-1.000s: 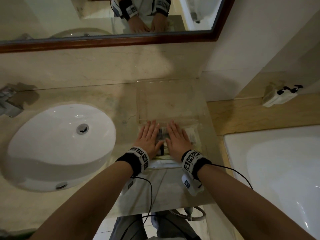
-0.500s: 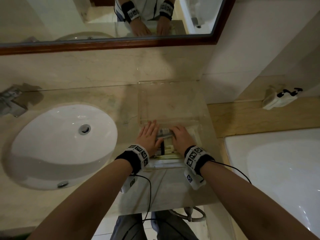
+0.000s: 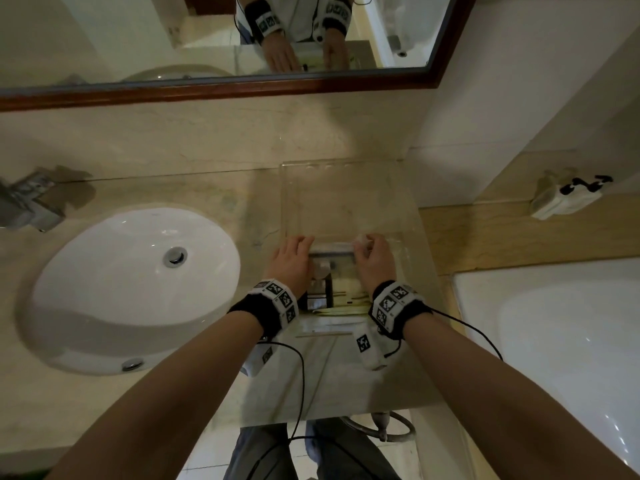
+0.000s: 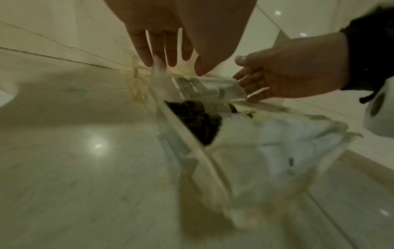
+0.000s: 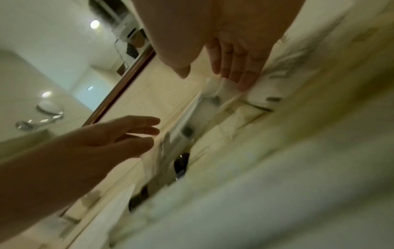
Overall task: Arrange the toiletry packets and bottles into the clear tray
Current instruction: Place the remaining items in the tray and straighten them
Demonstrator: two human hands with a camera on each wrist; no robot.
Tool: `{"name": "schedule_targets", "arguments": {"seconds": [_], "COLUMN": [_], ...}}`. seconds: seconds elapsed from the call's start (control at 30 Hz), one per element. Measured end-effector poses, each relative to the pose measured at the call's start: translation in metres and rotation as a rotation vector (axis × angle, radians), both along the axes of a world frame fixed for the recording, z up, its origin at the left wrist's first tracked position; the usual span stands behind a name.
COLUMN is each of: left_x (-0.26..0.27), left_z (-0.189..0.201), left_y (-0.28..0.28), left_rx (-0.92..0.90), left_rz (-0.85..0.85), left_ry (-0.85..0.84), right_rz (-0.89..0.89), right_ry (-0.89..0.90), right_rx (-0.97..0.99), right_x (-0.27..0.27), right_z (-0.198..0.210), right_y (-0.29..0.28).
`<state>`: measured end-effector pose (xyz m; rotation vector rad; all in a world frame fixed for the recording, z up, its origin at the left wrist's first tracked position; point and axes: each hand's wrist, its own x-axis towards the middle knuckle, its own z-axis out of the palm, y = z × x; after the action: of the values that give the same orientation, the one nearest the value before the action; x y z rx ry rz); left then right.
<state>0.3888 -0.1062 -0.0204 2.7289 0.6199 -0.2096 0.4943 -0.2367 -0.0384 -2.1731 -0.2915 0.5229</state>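
Observation:
A clear tray [image 3: 346,188] sits on the marble counter, right of the sink. A pile of toiletry packets and small bottles [image 3: 330,271] lies in its near part. My left hand [image 3: 292,259] rests against the pile's left side with straight fingers [image 4: 162,50]. My right hand [image 3: 375,261] flanks the right side. Its fingertips [image 4: 245,87] touch the end of a clear packet [image 4: 204,87] lying crosswise at the far end of the pile. In the right wrist view my right fingers [image 5: 234,72] press on a white packet [image 5: 226,91]. A dark item [image 4: 196,121] lies below the clear packet.
A white oval sink [image 3: 131,282] with its tap [image 3: 27,206] lies to the left. A mirror [image 3: 207,36] hangs above. A bathtub [image 3: 554,341] is at the right, with a white soap holder [image 3: 568,199] on its ledge. The far half of the tray holds nothing.
Both hands lay flat on top of the pile a second ago. They have slid apart and forward, and now flank the clear packet at the pile's far end.

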Motion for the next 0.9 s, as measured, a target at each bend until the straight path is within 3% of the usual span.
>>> {"name": "schedule_targets", "arguments": {"seconds": [0.1, 0.17, 0.27, 0.4, 0.63, 0.9], "left_x": [-0.009, -0.012, -0.011, -0.012, -0.013, -0.012], "left_z": [-0.008, -0.013, -0.019, -0.021, -0.025, -0.025], "left_y": [-0.006, -0.007, -0.004, 0.0, 0.0, -0.003], "left_rx": [0.033, 0.075, 0.137, 0.195, 0.16, 0.174], "left_rz": [-0.063, -0.126, -0.179, -0.234, -0.266, -0.247], "left_ry": [0.055, 0.089, 0.155, 0.139, 0.246, 0.263], "right_rz": [0.168, 0.263, 0.399, 0.411, 0.64, 0.726], "right_ry": [-0.254, -0.315, -0.328, -0.338, -0.243, -0.248], "right_rx": [-0.223, -0.32, -0.442, -0.388, -0.444, -0.562], "right_x": [-0.005, -0.011, -0.018, -0.019, -0.026, -0.024], "right_z": [-0.01, -0.011, -0.008, -0.005, -0.013, -0.016], "right_y": [-0.006, -0.011, -0.014, -0.012, -0.015, -0.016]}}
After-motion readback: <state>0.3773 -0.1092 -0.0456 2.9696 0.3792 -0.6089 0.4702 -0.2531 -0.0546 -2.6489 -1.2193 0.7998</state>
